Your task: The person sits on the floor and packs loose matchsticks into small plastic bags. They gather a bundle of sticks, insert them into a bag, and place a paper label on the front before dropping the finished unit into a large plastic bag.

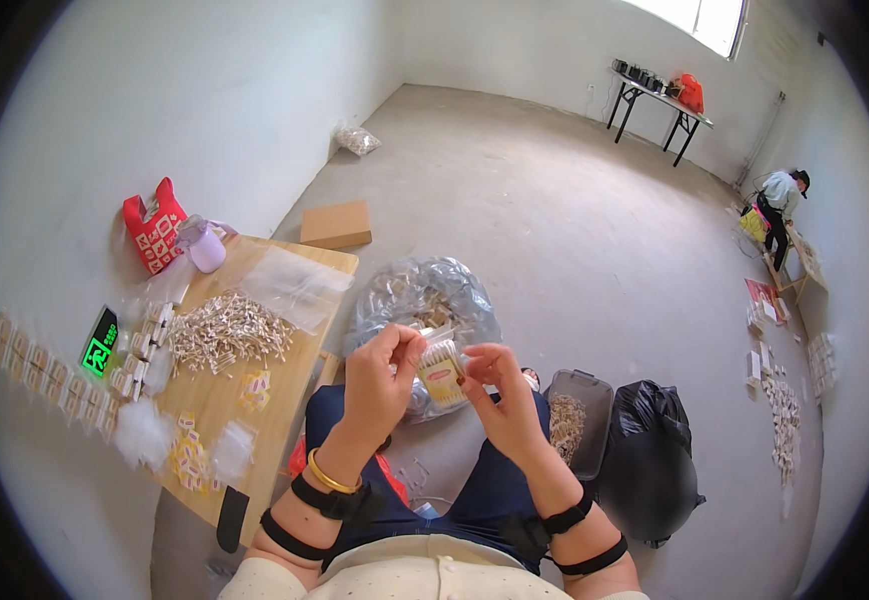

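A small clear bag of cotton swabs (440, 374) with a yellow label is held up between my two hands above my lap. My left hand (379, 372) pinches its upper left corner with thumb and fingertips. At the bag's right edge, my right hand (502, 398) has its fingers curled, and the thumb and a fingertip meet the plastic. Behind and below it stands a large clear plastic bag (474, 290) with loose swabs inside, partly hidden by my hands.
On my left, a wooden table (299, 390) bears a swab heap (229, 332), yellow labels (188, 455), clear bags and a lilac jug (204, 247). A grey bin (594, 420) and black bag (649, 460) stand right. A cardboard box (336, 224) lies ahead; a person (780, 200) bends far right.
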Tool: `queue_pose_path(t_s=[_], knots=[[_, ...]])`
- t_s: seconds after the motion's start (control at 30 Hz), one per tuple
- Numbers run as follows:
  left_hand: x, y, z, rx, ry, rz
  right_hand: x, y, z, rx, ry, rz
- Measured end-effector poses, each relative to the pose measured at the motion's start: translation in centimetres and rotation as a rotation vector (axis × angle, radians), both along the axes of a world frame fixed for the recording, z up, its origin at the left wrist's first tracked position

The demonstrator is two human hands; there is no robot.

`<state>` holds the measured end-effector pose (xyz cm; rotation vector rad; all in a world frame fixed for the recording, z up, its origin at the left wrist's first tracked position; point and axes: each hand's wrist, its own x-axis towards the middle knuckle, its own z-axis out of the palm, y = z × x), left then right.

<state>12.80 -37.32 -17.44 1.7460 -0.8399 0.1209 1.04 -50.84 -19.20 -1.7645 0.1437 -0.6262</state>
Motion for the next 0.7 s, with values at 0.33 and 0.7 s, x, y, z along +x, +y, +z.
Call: queue_pose_path(t_s=[0.33, 0.7], knots=[[0.2, -0.3, 0.7, 0.028, 0.15, -0.343, 0.7, -2.3, 2.7, -0.243, 0.205, 0.074], [0.3, 1.6, -1.7, 0.237, 0.432, -0.422, -0.2, -3.1, 1.4, 0.091, 0.268, 0.207]])
